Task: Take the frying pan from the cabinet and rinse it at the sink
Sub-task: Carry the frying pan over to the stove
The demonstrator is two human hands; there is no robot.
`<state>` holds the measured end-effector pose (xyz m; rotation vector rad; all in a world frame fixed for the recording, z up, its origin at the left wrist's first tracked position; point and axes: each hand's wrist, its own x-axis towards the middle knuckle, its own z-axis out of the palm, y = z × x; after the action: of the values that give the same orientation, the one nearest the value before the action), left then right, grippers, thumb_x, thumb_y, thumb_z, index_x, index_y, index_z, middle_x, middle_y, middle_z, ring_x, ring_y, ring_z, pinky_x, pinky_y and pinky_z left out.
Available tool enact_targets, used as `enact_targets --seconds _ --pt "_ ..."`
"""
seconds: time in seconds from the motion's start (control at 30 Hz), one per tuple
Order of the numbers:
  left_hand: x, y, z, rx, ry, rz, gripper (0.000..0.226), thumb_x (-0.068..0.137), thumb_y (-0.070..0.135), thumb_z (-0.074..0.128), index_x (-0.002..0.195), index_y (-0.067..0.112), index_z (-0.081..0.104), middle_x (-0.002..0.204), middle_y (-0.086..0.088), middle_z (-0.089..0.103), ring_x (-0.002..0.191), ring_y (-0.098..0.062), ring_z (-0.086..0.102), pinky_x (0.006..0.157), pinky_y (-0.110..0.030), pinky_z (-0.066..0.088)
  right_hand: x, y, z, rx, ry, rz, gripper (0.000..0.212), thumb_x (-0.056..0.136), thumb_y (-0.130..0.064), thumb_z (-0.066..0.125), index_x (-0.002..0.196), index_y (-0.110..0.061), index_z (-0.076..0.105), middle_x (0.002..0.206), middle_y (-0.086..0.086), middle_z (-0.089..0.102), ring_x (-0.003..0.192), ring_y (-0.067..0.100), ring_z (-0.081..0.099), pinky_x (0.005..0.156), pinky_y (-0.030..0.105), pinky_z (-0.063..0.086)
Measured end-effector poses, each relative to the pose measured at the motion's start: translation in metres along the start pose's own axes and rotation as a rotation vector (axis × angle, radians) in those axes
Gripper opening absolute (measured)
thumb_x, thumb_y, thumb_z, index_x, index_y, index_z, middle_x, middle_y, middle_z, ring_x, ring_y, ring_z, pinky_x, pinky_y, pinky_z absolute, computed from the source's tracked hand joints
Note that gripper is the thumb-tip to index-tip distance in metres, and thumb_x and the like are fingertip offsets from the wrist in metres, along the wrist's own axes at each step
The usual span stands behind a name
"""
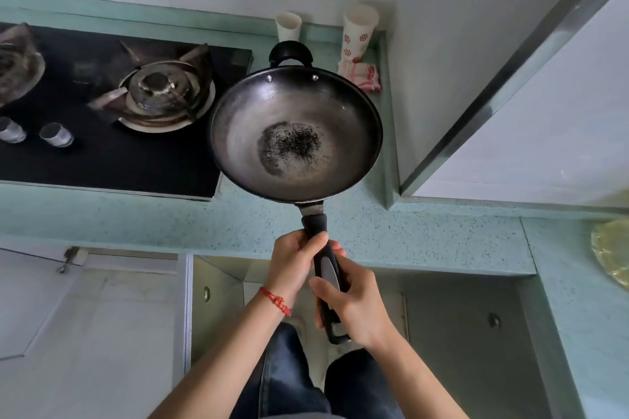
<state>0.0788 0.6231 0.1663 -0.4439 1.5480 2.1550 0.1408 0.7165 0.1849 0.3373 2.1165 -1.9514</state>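
Observation:
A dark frying pan (295, 133) with a worn, speckled patch in its middle hangs level above the pale green counter (408, 231), to the right of the stove. Its long black handle (327, 269) points toward me. My left hand (295, 258), with a red string at the wrist, grips the upper part of the handle. My right hand (357, 306) grips the lower end. Below the counter an open cabinet (442, 316) shows a dim interior. No sink is in view.
A black gas stove (112, 112) with a burner and two knobs fills the counter's left. Two paper cups (288, 26) and a pink-and-white packet (364, 76) stand at the back wall. A white cabinet door (85, 316) hangs open at the lower left.

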Motion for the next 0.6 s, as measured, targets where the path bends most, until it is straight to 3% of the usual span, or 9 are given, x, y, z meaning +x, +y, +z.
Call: enact_targets --seconds 0.23,0.5,0.6 --pt "0.032 -0.008 0.007 0.048 0.019 -0.02 0.022 0.087 0.003 0.052 0.069 -0.002 0.063 0.058 -0.004 0.07 0.059 -0.019 0.069 0.061 -0.027 0.057 0.029 0.01 -0.015 0.004 -0.02 0.005 0.017 0.081 -0.008 0.057 0.066 -0.014 0.05 0.047 0.012 0.056 0.037 0.028 0.053 0.04 0.035 0.041" --pt "0.056 -0.013 0.016 0.053 0.052 -0.031 0.021 0.087 0.003 0.052 0.069 -0.002 0.063 0.057 -0.004 0.07 0.058 -0.019 0.069 0.058 -0.023 0.055 0.052 0.02 -0.032 0.011 -0.049 0.026 0.021 0.081 -0.003 0.057 0.067 -0.016 0.048 0.046 0.009 0.054 0.037 0.027 0.052 0.039 0.026 0.041" --pt "0.065 -0.013 0.021 0.037 0.055 -0.037 0.022 0.088 0.002 0.051 0.069 -0.003 0.061 0.055 -0.003 0.069 0.056 -0.017 0.069 0.056 -0.023 0.055 0.064 0.026 -0.036 -0.028 -0.042 0.011 0.018 0.079 -0.01 0.059 0.067 -0.017 0.048 0.052 0.02 0.05 0.044 0.024 0.049 0.045 0.033 0.039"
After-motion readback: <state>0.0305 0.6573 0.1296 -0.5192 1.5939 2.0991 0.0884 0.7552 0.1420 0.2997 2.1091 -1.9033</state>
